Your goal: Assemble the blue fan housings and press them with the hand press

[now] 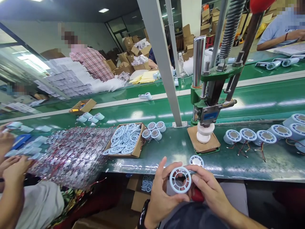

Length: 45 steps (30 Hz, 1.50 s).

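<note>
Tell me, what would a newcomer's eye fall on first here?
Probably the tall press right of centre, with its red knob at the top edge. Next comes the pale blue ring low in the middle, in the fingers of the left hand and right hand. Left of the press, a box heaped with similar rings also stands out.

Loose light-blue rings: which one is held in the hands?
The single spoked ring between the left hand and right hand; other rings lie heaped in the cardboard box on the bench or in a box below.
</note>
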Tool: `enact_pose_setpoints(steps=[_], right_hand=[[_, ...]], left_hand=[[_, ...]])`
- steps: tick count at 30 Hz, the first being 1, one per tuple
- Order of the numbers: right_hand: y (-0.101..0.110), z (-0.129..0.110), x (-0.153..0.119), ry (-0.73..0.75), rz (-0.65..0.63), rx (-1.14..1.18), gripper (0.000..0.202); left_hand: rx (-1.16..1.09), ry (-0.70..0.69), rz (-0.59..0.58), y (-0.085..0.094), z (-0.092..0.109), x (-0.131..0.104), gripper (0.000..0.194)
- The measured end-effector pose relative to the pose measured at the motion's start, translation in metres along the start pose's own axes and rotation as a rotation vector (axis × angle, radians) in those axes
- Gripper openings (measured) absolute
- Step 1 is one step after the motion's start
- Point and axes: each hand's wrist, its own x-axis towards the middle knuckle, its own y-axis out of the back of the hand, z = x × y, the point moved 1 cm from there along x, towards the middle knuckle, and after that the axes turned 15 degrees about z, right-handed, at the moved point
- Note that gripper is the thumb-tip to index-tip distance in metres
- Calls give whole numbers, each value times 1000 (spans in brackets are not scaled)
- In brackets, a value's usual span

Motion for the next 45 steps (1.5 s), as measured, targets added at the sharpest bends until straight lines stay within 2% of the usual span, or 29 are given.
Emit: enact_pose_setpoints(steps=[2,4,6,7,11,16,19,25,29,35,38,40,42,45], right_hand=[[8,4,2,169,59,-189,35],[22,12,9,439,184,-422,30],[36,24,19,659,277,-646,37],[43,31,25,708,281,-735,44],[55,59,40,685,195,-878,57],[53,74,38,678,223,-869,64],[53,75,37,665,239,-858,66],[56,80,38,628,239,-832,66],[58,84,39,616,243,-813,66],[58,84,40,605,252,-784,64],[57,83,39,590,258,-780,66],[56,84,38,580,264,-784,69],[56,86,38,575,278,-792,71],[56,89,37,576,309,-803,74]], left_hand=[[18,-21,-18,0,2,0,103],[16,-24,-29,1,3,-1,101],[-5,-16,-22,1,3,-2,101],[-16,-8,-15,1,2,-2,102],[-19,42,-26,-1,-11,2,103],[42,54,-73,-12,-26,5,105],[51,-63,-93,-14,-15,2,106],[36,-238,-92,-12,24,1,102],[62,-249,-93,-12,32,5,100],[50,-207,-89,-9,34,3,99],[48,-210,-100,-10,18,5,106],[123,-191,-134,-16,-5,11,107],[244,-153,-188,-27,-34,17,100],[388,-179,-267,-43,-68,22,75]])
